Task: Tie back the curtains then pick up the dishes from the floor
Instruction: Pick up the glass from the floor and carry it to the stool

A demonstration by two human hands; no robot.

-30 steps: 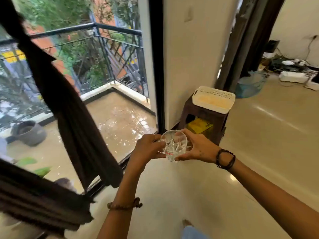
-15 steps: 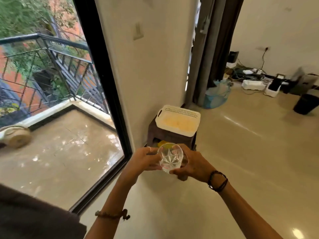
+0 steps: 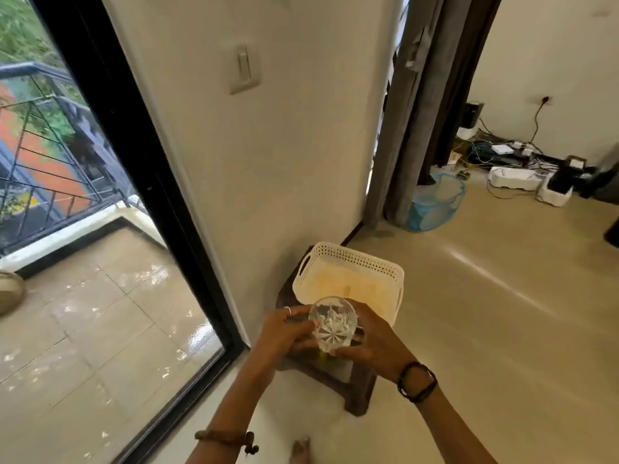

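Head view, lower centre of the frame: cut-glass tumbler point(image 3: 332, 324) held between both hands, above the near edge of a dark wooden stool point(image 3: 360, 390). Left hand point(image 3: 284, 333) with fingers curled round the tumbler's left side; right hand point(image 3: 375, 343) wrapped round its right side and underside. Just behind, on the stool: white perforated plastic basket point(image 3: 351, 262). Left of the frame: black-framed glass door point(image 3: 140, 182). Upper right: grey curtain point(image 3: 412, 122) hanging beside a blue mesh bin point(image 3: 435, 202).
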